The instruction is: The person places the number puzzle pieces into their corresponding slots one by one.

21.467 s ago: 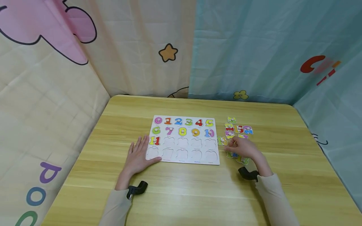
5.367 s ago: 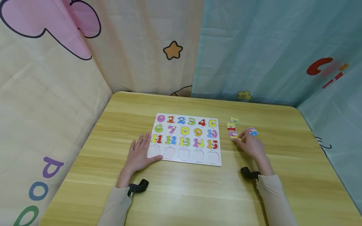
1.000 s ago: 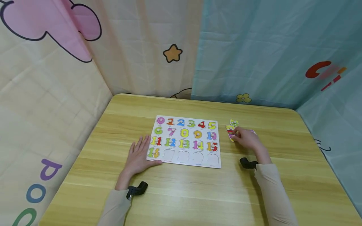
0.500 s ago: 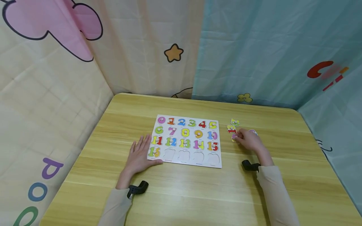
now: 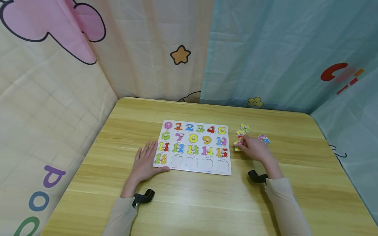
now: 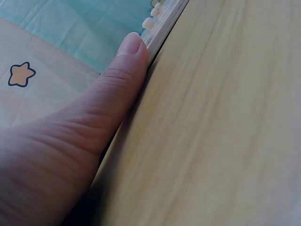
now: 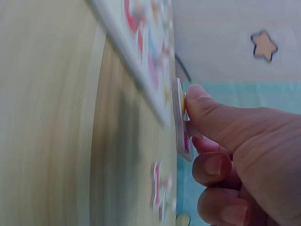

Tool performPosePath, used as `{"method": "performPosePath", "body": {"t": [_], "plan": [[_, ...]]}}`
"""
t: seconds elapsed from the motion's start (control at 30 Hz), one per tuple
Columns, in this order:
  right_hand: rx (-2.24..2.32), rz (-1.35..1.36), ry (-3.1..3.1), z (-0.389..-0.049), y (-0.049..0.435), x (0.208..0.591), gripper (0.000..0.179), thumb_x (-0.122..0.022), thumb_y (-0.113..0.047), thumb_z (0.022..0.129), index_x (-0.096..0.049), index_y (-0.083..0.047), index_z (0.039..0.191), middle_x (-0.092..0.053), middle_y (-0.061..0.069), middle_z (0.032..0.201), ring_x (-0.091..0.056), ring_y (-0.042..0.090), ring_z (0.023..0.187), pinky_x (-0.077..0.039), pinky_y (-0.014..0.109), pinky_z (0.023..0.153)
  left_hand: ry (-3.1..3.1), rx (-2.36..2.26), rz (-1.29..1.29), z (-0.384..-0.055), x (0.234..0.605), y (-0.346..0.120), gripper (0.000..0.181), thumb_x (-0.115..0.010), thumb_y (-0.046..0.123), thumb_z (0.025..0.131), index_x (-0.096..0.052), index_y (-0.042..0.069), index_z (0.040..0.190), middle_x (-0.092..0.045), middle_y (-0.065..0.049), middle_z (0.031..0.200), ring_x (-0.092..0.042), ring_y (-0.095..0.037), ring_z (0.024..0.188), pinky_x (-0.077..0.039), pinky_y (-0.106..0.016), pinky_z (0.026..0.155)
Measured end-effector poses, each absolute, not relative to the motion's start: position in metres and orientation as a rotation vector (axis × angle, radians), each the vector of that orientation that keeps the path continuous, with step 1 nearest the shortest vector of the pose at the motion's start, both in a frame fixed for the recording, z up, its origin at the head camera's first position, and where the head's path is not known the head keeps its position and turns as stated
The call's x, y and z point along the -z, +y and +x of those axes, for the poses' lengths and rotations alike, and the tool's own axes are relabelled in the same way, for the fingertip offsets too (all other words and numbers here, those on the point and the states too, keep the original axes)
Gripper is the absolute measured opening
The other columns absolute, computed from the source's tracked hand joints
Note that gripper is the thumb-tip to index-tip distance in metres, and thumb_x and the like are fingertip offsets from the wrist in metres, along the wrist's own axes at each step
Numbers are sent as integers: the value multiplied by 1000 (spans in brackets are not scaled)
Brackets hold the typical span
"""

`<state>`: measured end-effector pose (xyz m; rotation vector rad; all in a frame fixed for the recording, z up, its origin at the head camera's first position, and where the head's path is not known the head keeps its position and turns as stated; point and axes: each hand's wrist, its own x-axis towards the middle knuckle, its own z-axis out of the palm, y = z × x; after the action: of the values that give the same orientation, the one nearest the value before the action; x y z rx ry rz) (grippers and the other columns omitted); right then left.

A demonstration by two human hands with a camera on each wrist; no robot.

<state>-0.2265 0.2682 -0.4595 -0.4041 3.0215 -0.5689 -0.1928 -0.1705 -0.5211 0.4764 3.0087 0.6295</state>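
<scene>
A white number puzzle board (image 5: 192, 163) lies on the table, with knobbed pieces 0 to 16 in its recesses and the rest of the bottom row bare. My left hand (image 5: 144, 164) rests flat at its left edge, fingers spread, thumb (image 6: 117, 75) along the near edge. To the right of the board, my right hand (image 5: 257, 150) pinches a pink and yellow number puzzle piece (image 5: 237, 146) by its knob. In the right wrist view this puzzle piece (image 7: 181, 122) stands on edge between thumb and fingers, its printed face mostly hidden.
Beyond the right hand lie a yellow and red piece (image 5: 240, 132) and a green and yellow piece (image 5: 244, 127). A purple and blue piece (image 5: 263, 139) lies farther right. Printed curtains (image 5: 251, 59) hang behind the wooden table (image 5: 189, 203).
Pieces 12 to 16 have come into the board since the oldest frame. Within the last half second my right hand has moved left with the pink and yellow puzzle piece. The left hand stays put.
</scene>
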Motion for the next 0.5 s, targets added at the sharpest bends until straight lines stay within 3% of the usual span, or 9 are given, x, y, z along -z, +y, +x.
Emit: {"method": "performPosePath", "body": {"t": [0.5], "plan": [[485,-693,2894,-224,133,460,31,-64,-40,90,-50,-14,80,-47,-4,59,-44,12,50,-31,26,47,3026,-638,480,-192,520,-169,121,-59,77,70,-10,5,152,-8,-11,158,2,-30,143,7,-49,111]]}}
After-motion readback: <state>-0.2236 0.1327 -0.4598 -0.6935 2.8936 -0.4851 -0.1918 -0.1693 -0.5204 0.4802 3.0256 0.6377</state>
